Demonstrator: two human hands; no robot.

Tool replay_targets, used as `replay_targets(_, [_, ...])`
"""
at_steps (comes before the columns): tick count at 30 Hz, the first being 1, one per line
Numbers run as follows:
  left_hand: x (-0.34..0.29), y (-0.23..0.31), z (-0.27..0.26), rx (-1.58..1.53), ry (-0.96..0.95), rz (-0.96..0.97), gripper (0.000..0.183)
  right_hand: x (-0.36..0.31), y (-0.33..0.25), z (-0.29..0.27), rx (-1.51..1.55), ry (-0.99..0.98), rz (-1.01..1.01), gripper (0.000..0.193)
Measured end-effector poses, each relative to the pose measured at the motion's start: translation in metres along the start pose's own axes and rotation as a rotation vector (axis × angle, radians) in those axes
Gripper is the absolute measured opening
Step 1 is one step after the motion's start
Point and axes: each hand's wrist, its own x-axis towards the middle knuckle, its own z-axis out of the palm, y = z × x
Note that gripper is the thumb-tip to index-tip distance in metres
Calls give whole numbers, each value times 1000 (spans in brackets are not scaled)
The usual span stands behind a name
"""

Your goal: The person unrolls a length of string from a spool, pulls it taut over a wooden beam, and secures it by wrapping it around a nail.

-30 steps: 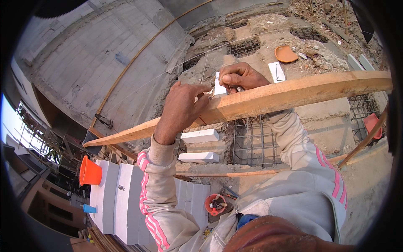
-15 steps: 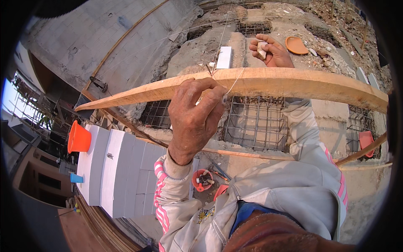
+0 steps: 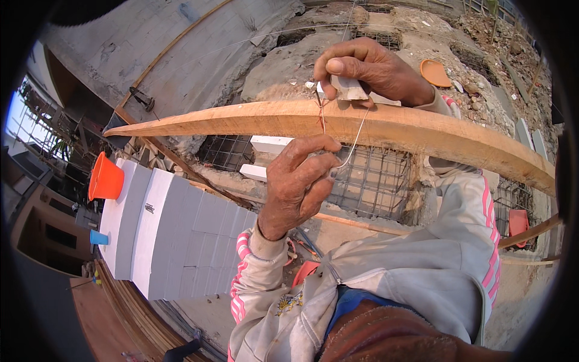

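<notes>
A long wooden beam [image 3: 241, 117] runs crosswise in front of me. A nail [image 3: 319, 99] stands at its upper edge, with thin white string [image 3: 360, 134] around it. Below the beam, my left hand [image 3: 297, 188] is closed, pinching the string, which is drawn down over the beam's near face. Beyond the beam, my right hand [image 3: 383, 71] grips a pale broken chunk of block or stone [image 3: 348, 88] from above. The chunk is close to the nail and the beam's top; whether it touches either, I cannot tell.
Steel rebar cages [image 3: 368, 184] lie in trenches beneath the beam. White blocks [image 3: 199, 235] are stacked at left, with an orange bucket [image 3: 107, 176] and a blue cup [image 3: 99, 238] on them. An orange dish [image 3: 435, 73] rests on the rubble at far right.
My right hand has come left and nearer, bringing the chunk over the beam beside the nail. My left hand has dropped from the beam's top to below it, drawing the string down.
</notes>
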Motion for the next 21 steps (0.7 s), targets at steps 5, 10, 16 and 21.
replay_targets(5, [-4,0,9,-62,56,-6,23,3,2,4,95,-15,-44,31])
replay_targets(10, [1,-4,3,-43,110,30,20,3,2,3,80,-64,-22,25])
replay_targets(16, [1,1,3,-32,49,50,17,-5,-3,-6,-228,-205,-278,26])
replay_targets(21, [-2,1,1,35,51,50,19,-19,-3,-11,-203,-132,-166,26])
